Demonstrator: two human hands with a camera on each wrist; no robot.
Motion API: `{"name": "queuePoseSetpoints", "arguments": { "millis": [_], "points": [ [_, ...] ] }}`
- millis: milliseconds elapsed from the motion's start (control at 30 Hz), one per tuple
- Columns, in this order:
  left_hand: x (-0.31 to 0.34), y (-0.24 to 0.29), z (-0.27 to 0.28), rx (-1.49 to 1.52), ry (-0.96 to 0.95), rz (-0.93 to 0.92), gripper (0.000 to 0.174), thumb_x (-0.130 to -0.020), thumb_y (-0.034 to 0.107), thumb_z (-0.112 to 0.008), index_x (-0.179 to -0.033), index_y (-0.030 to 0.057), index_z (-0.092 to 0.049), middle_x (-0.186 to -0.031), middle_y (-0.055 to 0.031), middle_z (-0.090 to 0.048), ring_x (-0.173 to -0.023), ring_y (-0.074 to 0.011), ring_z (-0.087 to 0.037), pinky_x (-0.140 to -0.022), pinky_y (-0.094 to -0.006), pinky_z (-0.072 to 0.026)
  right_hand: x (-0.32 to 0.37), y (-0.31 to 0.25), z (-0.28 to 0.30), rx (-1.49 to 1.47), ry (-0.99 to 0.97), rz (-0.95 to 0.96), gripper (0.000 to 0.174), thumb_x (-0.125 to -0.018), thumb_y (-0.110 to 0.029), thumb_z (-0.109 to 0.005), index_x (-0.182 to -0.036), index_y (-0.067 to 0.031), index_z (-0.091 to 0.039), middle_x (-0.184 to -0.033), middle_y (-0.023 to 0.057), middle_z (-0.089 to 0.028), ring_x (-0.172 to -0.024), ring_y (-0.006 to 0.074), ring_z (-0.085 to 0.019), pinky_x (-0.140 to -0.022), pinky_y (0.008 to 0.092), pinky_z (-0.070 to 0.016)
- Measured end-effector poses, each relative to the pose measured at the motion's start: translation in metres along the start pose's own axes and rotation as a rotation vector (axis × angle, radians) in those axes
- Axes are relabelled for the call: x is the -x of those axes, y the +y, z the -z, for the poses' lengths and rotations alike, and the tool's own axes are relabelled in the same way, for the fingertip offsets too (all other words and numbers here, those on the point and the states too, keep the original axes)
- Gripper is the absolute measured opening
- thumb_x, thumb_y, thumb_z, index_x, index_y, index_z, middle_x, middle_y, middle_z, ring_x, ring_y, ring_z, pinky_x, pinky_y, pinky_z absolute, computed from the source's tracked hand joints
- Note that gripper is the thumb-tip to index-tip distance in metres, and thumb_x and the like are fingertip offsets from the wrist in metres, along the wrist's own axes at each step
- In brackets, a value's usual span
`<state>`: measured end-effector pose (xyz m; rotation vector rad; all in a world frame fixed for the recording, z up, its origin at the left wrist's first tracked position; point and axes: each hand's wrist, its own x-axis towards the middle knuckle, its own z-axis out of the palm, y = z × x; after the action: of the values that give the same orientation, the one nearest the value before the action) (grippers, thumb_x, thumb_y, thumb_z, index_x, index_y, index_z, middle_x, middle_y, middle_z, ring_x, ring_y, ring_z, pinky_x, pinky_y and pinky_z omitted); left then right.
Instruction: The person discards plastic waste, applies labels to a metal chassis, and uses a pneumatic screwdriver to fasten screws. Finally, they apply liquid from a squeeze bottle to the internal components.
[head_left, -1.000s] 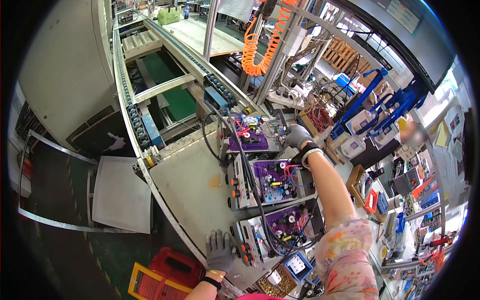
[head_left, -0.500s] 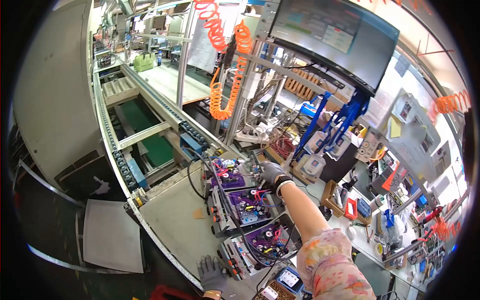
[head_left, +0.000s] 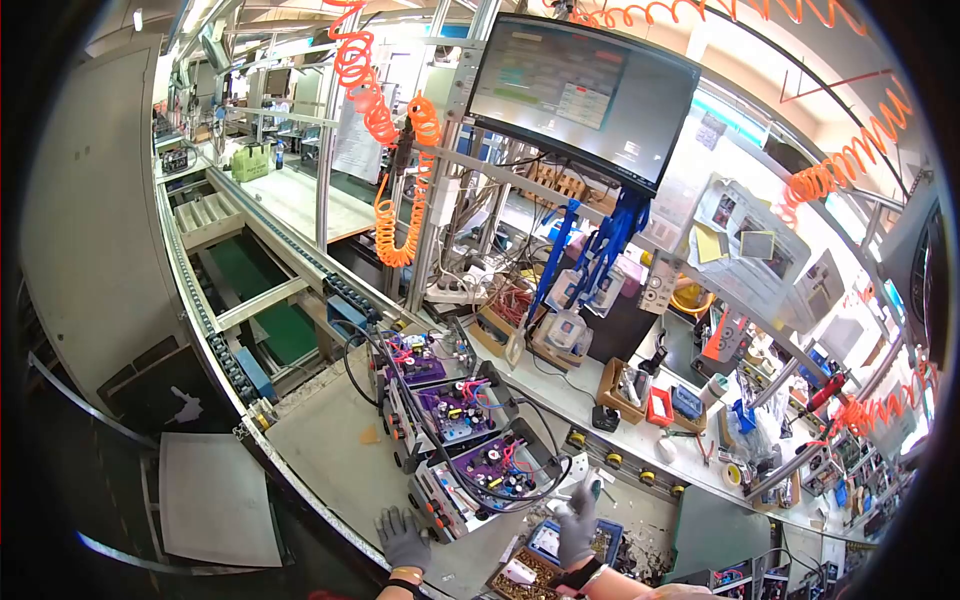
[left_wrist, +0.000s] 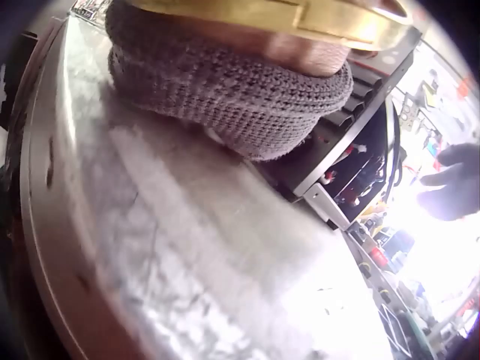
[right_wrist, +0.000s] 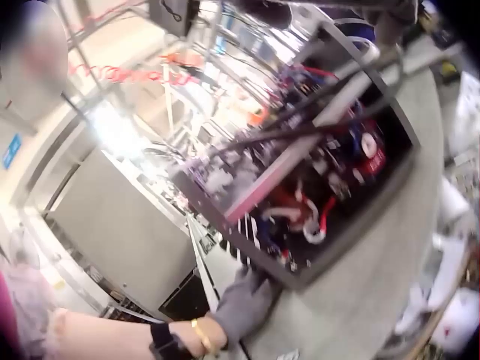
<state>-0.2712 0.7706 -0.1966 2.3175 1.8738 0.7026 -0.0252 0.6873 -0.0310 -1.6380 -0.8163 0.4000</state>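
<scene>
Three open-topped electronic units with purple circuit boards stand in a row: a far unit (head_left: 425, 362), a middle unit (head_left: 452, 412) and a near unit (head_left: 500, 470). My gloved left hand (head_left: 403, 540) rests on the bench with fingers spread, beside the near unit's front panel with its orange knobs. In the left wrist view its knitted glove cuff (left_wrist: 225, 90) shows, the fingers hidden. My gloved right hand (head_left: 577, 525) is raised over the parts bins just right of the near unit, fingers extended and nothing seen in them. Black cables (head_left: 440, 440) loop across the units.
A blue bin (head_left: 548, 540) and a box of small brass-coloured parts (head_left: 510, 578) sit at the front. Conveyor rails (head_left: 250, 300) run along the left. A monitor (head_left: 585, 95) hangs above, near orange coiled hoses (head_left: 400, 240). Small boxes (head_left: 622, 390) line the right-hand bench.
My right hand has left the far unit and come back toward me, near the bins. The left hand stays on the bench. The head view has tilted up and turned right.
</scene>
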Motion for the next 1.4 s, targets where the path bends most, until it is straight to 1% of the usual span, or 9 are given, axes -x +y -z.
{"name": "queuePoseSetpoints", "arguments": {
  "millis": [167, 433, 533, 633, 833, 867, 1067, 1200, 1400],
  "points": [
    [0.018, 0.01, 0.014, -0.069, -0.281, 0.03, 0.069, -0.078, 0.042, -0.055, -0.133, 0.0019, -0.043, -0.143, -0.0216, -0.031, -0.137, -0.0388, -0.02, -0.113, -0.0522, -0.0048, 0.021, 0.019, -0.026, -0.144, -0.47, -0.269, 0.08, -0.074, 0.001, -0.061, -0.143, 0.0017, -0.02, -0.146, 0.0189, -0.03, -0.134, 0.0275, -0.032, -0.109, 0.0353, -0.0278],
    [0.087, 0.081, 0.057, -0.069, -0.791, -0.171, 0.072, -0.081, 0.046, -0.049, -0.138, 0.0043, -0.036, -0.148, -0.0199, -0.025, -0.138, -0.0397, -0.017, -0.111, -0.0576, -0.0065, 0.029, 0.035, -0.063, -0.108, -0.449, -0.17, 0.09, -0.071, 0.006, -0.057, -0.146, 0.0014, -0.008, -0.147, 0.0171, -0.028, -0.131, 0.0239, -0.037, -0.102, 0.0301, -0.0354],
    [0.104, 0.093, 0.029, -0.095, -0.716, -0.274, 0.07, -0.081, 0.045, -0.048, -0.135, 0.0021, -0.039, -0.148, -0.0203, -0.02, -0.138, -0.0423, -0.009, -0.109, -0.0611, 0.0013, 0.026, 0.029, -0.064, -0.045, -0.489, -0.198, 0.091, -0.072, 0.004, -0.059, -0.146, 0.0018, -0.006, -0.147, 0.0187, -0.028, -0.129, 0.0255, -0.039, -0.102, 0.0303, -0.0353],
    [0.101, 0.098, 0.022, -0.253, -0.407, -0.224, 0.058, -0.083, 0.041, -0.052, -0.128, 0.0043, -0.048, -0.136, -0.0208, -0.042, -0.13, -0.0376, -0.034, -0.108, -0.0542, -0.0207, 0.024, -0.009, -0.071, -0.108, -0.558, -0.235, 0.092, -0.073, 0.0, -0.062, -0.145, 0.0042, -0.005, -0.147, 0.0223, -0.027, -0.129, 0.0274, -0.039, -0.103, 0.0316, -0.0347],
    [0.068, 0.056, -0.01, -0.174, -0.39, -0.15, 0.041, -0.091, 0.02, -0.038, -0.125, -0.0004, -0.047, -0.137, -0.0288, -0.036, -0.129, -0.0473, -0.031, -0.108, -0.0596, -0.0152, 0.007, -0.008, -0.108, -0.202, -0.725, -0.256, 0.094, -0.076, -0.005, -0.062, -0.145, 0.0041, 0.0, -0.149, 0.0218, -0.02, -0.133, 0.0278, -0.032, -0.106, 0.032, -0.0307],
    [0.059, 0.046, -0.005, -0.175, -0.346, -0.163, 0.04, -0.09, 0.021, -0.039, -0.123, -0.0006, -0.049, -0.136, -0.0288, -0.037, -0.127, -0.0471, -0.033, -0.107, -0.0593, -0.0168, 0.0, 0.007, -0.12, -0.01, -0.677, -0.024, 0.091, -0.077, -0.011, -0.064, -0.145, 0.0049, -0.005, -0.141, 0.0264, -0.035, -0.127, 0.0294, -0.042, -0.1, 0.0321, -0.0388],
    [0.012, -0.014, -0.004, -0.179, -0.171, -0.156, 0.031, -0.084, 0.018, -0.05, -0.112, 0.0038, -0.055, -0.129, -0.0219, -0.045, -0.12, -0.0395, -0.043, -0.105, -0.053, -0.0286, -0.008, 0.006, -0.132, -0.178, -0.813, -0.149, 0.067, -0.081, -0.012, -0.063, -0.14, -0.0012, -0.033, -0.136, 0.0162, -0.045, -0.12, 0.0279, -0.049, -0.096, 0.0336, -0.0423],
    [-0.029, -0.04, 0.024, -0.222, -0.396, -0.099, 0.055, -0.074, 0.024, -0.065, -0.123, 0.0059, -0.048, -0.138, -0.0203, -0.038, -0.124, -0.0379, -0.039, -0.109, -0.0496, -0.0242, 0.041, 0.009, -0.065, -0.248, -0.924, -0.279, 0.042, -0.085, -0.012, -0.058, -0.125, 0.0012, -0.052, -0.119, 0.0133, -0.059, -0.109, 0.0187, -0.056, -0.095, 0.0307, -0.0431],
    [-0.082, -0.114, 0.001, -0.31, -0.381, -0.03, 0.046, -0.083, 0.01, -0.051, -0.128, 0.0132, -0.046, -0.14, -0.016, -0.039, -0.118, -0.0376, -0.047, -0.099, -0.0456, -0.0391, 0.143, 0.072, 0.046, -0.003, -0.964, -0.3, 0.034, -0.082, -0.014, -0.057, -0.113, -0.001, -0.058, -0.106, 0.0125, -0.064, -0.098, 0.0234, -0.06, -0.089, 0.0327, -0.0454]
  ]
}}
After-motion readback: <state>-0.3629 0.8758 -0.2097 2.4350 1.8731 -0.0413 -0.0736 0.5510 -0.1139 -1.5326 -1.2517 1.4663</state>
